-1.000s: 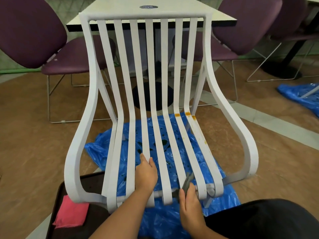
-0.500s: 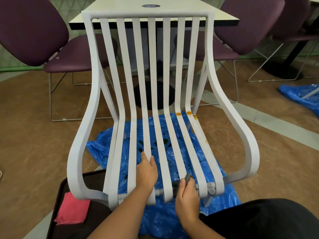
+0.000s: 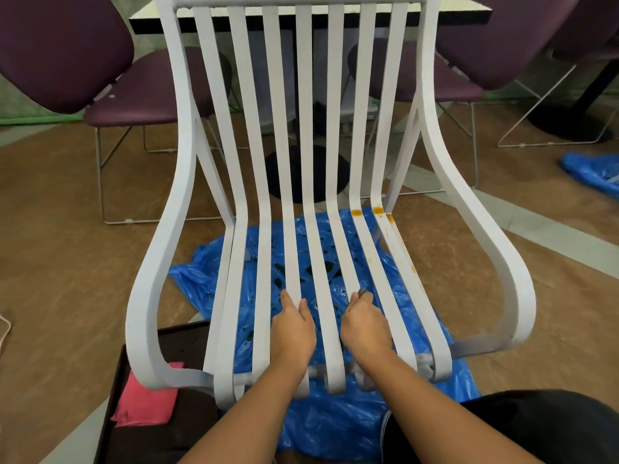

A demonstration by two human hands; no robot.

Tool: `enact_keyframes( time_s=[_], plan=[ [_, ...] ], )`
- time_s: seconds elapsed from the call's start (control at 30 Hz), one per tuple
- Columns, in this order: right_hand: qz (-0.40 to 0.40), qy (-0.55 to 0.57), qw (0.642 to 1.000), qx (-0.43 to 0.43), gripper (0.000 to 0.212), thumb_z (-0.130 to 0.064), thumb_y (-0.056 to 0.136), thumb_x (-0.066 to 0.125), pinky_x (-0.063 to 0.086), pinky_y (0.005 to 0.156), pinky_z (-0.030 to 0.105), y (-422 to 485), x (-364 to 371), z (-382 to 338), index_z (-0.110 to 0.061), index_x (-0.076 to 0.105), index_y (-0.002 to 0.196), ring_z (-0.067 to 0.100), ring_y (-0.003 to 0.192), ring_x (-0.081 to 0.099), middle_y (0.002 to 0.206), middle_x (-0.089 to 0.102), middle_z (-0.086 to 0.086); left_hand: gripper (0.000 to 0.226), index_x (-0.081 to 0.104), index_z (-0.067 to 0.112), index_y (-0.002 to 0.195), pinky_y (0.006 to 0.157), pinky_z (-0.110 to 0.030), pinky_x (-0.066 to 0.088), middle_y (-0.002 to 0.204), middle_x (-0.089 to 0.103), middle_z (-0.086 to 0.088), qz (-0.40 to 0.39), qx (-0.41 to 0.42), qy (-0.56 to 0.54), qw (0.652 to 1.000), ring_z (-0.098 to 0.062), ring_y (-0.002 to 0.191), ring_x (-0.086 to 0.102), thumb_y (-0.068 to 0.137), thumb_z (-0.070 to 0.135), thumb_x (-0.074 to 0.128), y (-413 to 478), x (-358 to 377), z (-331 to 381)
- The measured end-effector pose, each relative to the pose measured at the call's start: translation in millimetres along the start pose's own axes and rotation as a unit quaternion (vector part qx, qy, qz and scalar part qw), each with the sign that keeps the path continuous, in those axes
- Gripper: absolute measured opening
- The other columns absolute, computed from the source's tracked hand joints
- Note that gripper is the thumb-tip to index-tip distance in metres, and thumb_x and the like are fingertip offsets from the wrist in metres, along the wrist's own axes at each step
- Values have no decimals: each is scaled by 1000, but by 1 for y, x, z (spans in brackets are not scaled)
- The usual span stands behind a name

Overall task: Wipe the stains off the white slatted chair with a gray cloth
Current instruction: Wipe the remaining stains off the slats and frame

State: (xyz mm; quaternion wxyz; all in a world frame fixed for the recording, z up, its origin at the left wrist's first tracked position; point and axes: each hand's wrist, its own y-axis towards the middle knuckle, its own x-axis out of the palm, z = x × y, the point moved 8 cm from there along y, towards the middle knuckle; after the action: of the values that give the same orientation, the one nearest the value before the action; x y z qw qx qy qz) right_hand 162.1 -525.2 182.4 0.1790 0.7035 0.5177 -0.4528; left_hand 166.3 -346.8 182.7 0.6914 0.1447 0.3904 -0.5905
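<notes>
The white slatted chair (image 3: 475,226) stands right in front of me and fills the head view. Orange stains (image 3: 377,210) mark the two rightmost slats at the bend of the seat, with fainter streaks running down the rightmost one. My left hand (image 3: 292,324) grips a middle slat on the seat. My right hand (image 3: 365,324) is closed around the gray cloth (image 3: 362,292), which pokes out above my fingers, and presses on a slat right of centre, well below the stains.
A blue plastic sheet (image 3: 348,426) with dark wet spots lies under the chair. A dark tray (image 3: 115,396) at lower left holds a pink cloth (image 3: 147,401). Purple chairs (image 3: 63,51) and a table (image 3: 144,15) stand behind. More blue plastic (image 3: 593,170) lies far right.
My right hand has slid up the slat from the seat's front edge toward the middle, with the cloth. The left hand has kept its grip. The view has moved closer.
</notes>
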Motion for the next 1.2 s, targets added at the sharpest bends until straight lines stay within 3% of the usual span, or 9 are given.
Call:
enact_keyframes(
  time_s=[0.13, 0.23, 0.47, 0.7, 0.83, 0.93, 1.03, 1.1, 1.2],
  plan=[
    [-24, -8, 1000, -5, 28, -30, 107, 29, 44, 66, 36, 40, 10, -19, -8, 42, 121, 31, 85, 66, 98, 68, 14, 57, 20, 12, 158, 47, -23, 43, 68, 59, 2, -1, 3, 11, 1000, -10, 59, 58, 109, 38, 32, 1, 1, 0],
    [-40, -66, 996, 37, 39, -36, 107, 28, 43, 64, 37, 76, 18, -35, -6, 32, 131, 34, 96, 67, 107, 68, 18, 57, 17, 12, 158, 47, -21, 42, 69, 60, 1, -9, 5, 17, 1000, -11, 60, 58, 109, 39, 31, 3, 3, 0],
    [-46, -137, 989, 13, 60, -39, 108, 27, 42, 72, 43, 135, 25, -74, -3, 10, 153, 39, 116, 58, 135, 51, 25, 57, 18, 16, 158, 71, -39, 58, 81, 66, -1, -15, -6, -1, 1000, -16, 73, 66, 108, 41, 32, 9, 9, -6],
    [-21, -187, 981, -38, 68, -25, 104, 41, 51, 78, 41, 149, 22, -88, -5, 2, 157, 36, 113, 60, 134, 51, 23, 56, 19, 17, 158, 58, -28, 49, 76, 63, 2, -2, -17, 13, 1000, -13, 67, 63, 108, 41, 31, 10, 9, -5],
    [-23, -291, 951, -102, 77, -14, 100, 46, 49, 66, 38, 127, 25, -86, -5, -5, 158, 37, 102, 64, 144, 36, 33, 55, 22, 17, 156, 53, -27, 46, 72, 60, 4, 7, -15, 31, 999, -12, 64, 61, 108, 42, 30, 6, 5, -1],
    [-45, -351, 926, -134, 73, -8, 100, 45, 56, 79, 42, 104, 24, -80, -1, 1, 157, 43, 113, 61, 154, 17, 41, 53, 25, 15, 155, 58, -30, 48, 71, 58, 5, 9, -13, 30, 999, -13, 64, 59, 108, 41, 30, 5, 4, 2],
    [-63, -367, 912, -175, 64, -1, 98, 48, 52, 93, 43, 79, 10, -80, 2, 18, 155, 43, 120, 58, 153, 23, 39, 53, 25, 15, 155, 59, -32, 50, 73, 59, 2, 8, -14, 35, 999, -15, 67, 60, 109, 41, 30, 2, 1, 2],
    [-74, -343, 914, -202, 53, 4, 94, 50, 52, 80, 41, 65, -6, -80, 1, 36, 146, 38, 112, 62, 144, 43, 29, 53, 27, 13, 154, 60, -34, 52, 72, 58, 2, 8, -13, 31, 999, -16, 66, 60, 109, 40, 30, 1, 0, 3],
    [-93, -255, 936, -222, 34, 2, 97, 46, 43, 60, 37, 53, -38, -68, -8, 48, 129, 31, 84, 61, 103, 57, 14, 53, 27, 11, 154, 58, -35, 53, 70, 57, 2, 7, -6, 24, 1000, -15, 63, 60, 109, 40, 31, -2, -2, 5]
  ],
)
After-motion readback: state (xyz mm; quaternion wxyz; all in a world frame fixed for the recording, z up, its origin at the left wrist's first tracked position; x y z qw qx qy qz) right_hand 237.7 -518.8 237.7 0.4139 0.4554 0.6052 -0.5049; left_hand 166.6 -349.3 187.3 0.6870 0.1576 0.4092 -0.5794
